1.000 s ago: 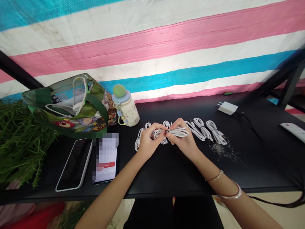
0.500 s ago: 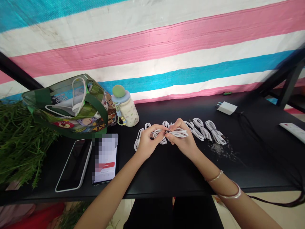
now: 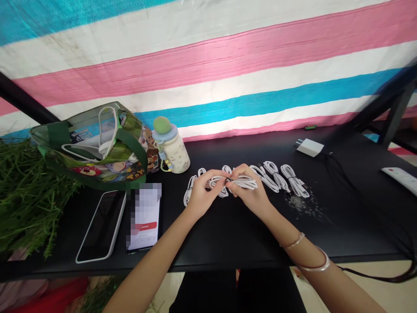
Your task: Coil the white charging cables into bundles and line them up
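Between my two hands is a coiled white cable (image 3: pixel 245 182), bunched at its middle by a dark tie. My left hand (image 3: pixel 206 191) is closed on the coil's left part, thumb and fingertips at the tie. Closed around the right part, my right hand (image 3: pixel 248 191) has its fingertips against the same dark tie. The fingers of both hands nearly meet there. Behind and beside them, more tied white cables lie on the black table (image 3: pixel 228 234): one bundle (image 3: pixel 189 191) at the left, several at the right, such as the rightmost bundle (image 3: pixel 295 180). Some are partly hidden by my hands.
At left stand a clear green bag (image 3: pixel 130 174) and a bottle (image 3: pixel 177 152) with a green-topped lid. Two phones, one dark (image 3: pixel 102 226) and one lit (image 3: pixel 145 217), lie nearer. A white charger (image 3: pixel 310 148), black cord and white remote (image 3: pixel 402 179) lie right. Greenery (image 3: pixel 29 195) overhangs the left end.
My right hand's fingers have shifted very slightly at the tie. Both hands keep hold of the coiled cable in nearly the same place.
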Tool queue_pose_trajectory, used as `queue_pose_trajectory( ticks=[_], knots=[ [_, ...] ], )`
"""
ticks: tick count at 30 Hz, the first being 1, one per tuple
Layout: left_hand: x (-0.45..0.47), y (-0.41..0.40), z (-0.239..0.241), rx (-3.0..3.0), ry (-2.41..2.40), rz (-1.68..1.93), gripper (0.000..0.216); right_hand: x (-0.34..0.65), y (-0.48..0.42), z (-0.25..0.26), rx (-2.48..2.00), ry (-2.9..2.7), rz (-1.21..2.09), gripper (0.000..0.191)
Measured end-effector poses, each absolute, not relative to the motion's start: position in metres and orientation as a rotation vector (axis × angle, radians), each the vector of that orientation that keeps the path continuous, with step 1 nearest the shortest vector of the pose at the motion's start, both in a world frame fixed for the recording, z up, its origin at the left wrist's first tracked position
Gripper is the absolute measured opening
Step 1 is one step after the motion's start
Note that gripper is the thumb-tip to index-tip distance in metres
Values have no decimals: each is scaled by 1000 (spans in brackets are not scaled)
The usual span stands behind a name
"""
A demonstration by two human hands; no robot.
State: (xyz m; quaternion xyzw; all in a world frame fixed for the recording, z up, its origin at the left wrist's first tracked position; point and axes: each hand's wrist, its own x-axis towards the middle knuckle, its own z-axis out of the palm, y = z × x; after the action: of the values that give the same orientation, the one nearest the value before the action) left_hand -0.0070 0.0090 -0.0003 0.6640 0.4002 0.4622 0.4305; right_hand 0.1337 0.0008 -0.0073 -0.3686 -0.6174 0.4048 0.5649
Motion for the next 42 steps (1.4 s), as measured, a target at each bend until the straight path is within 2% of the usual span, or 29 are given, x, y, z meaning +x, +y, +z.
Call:
queue_pose_trajectory(
  ticks=[19,42],
  knots=[
    [-8,7,1,1723,992,1164,13,134,0,-5,-839,-1427,942,31],
    [-10,9,2,1704,998,1143,11,135,-2,-3,-858,-1448,967,36]
  ],
)
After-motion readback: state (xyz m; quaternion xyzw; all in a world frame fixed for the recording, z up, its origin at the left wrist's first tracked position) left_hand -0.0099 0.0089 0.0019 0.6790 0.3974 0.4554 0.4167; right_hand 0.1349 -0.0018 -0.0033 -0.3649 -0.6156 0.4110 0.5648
